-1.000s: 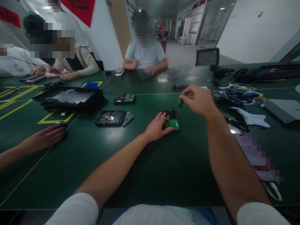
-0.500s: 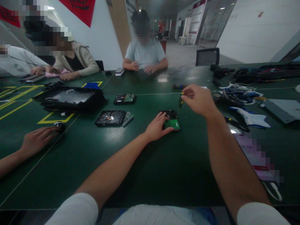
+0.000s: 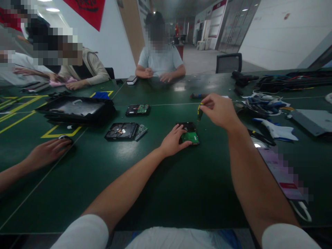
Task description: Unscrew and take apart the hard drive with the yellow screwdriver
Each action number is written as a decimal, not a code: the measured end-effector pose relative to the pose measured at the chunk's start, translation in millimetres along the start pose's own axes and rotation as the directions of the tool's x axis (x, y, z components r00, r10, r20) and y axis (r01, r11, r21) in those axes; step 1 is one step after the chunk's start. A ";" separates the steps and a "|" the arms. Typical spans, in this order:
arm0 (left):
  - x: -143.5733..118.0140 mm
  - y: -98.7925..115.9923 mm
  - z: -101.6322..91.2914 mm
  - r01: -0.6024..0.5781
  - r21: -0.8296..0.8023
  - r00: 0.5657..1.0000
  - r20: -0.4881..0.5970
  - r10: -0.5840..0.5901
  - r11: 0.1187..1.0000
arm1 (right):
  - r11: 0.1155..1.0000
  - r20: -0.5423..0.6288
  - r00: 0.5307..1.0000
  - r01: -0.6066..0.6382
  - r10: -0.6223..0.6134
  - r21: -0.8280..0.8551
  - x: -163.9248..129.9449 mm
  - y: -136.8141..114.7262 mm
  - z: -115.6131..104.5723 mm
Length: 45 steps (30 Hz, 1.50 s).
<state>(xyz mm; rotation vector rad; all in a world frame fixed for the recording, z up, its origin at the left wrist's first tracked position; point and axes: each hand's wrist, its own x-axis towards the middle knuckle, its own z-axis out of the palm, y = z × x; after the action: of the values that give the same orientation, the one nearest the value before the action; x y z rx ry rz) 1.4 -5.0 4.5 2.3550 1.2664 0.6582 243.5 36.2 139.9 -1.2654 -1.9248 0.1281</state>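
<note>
My left hand (image 3: 173,141) holds a hard drive (image 3: 192,137) against the table, with its fingers over the left side and the thumb along the near edge. The drive lies with its green circuit board up and partly hidden by my fingers. Between the pinched fingers of my right hand (image 3: 219,110) is the handle of a small green-and-yellow screwdriver (image 3: 199,113). It stands nearly upright, its thin shaft reaching down to the drive's far right edge; whether the tip sits in a screw is too small to tell.
Left of my hands lie an opened hard drive (image 3: 121,131), a loose circuit board (image 3: 141,132) and another drive (image 3: 137,110). A black tray (image 3: 75,107) stands farther left, near a co-worker's hand (image 3: 48,152). Cables (image 3: 264,104), gloves (image 3: 276,129) and a phone (image 3: 280,173) lie right.
The screwdriver's handle has turned, showing more yellow, while both my hands stay almost in place. The co-worker's hand at the left has shifted slightly right, over a dark round object.
</note>
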 end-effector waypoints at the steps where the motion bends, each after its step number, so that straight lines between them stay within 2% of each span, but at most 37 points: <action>1: -0.2 0.1 -0.1 0.002 -0.002 1.000 -0.001 -0.002 1.000 | 1.000 0.002 1.000 -0.003 0.003 0.002 -0.1 -0.8 -0.2; 7: -0.4 1.7 -0.9 0.004 -0.004 1.000 0.000 -0.004 1.000 | 0.999 0.043 0.999 0.025 -0.024 -0.022 1.3 -3.2 -2.0; 15: -0.3 -0.3 -1.3 0.010 -0.002 1.000 0.009 -0.010 1.000 | 1.000 0.003 1.000 0.000 0.000 -0.025 -0.4 -4.2 -2.3; 22: -0.8 1.9 -1.7 0.007 -0.009 1.000 0.002 -0.007 1.000 | 1.000 0.044 0.999 0.013 -0.012 -0.016 -0.3 -6.2 -4.6; 28: -1.0 2.6 -1.6 0.006 -0.013 1.000 -0.001 -0.006 1.000 | 1.000 0.017 1.000 -0.018 0.018 -0.018 -0.7 -3.8 -3.5; 35: -0.7 1.5 -1.1 -0.001 -0.012 1.000 -0.002 0.001 1.000 | 1.000 0.055 0.998 0.011 -0.010 -0.020 0.7 -6.8 -5.2; 45: -0.9 2.5 -2.5 0.004 -0.014 1.000 0.004 -0.004 1.000 | 1.000 0.017 1.000 -0.018 0.018 -0.009 0.1 -4.4 -3.3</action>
<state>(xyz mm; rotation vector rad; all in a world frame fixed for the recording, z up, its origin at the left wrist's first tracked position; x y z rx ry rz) 1.2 -6.8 7.7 2.3410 1.2608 0.6581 242.6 33.1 144.3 -1.2913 -1.9309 0.1396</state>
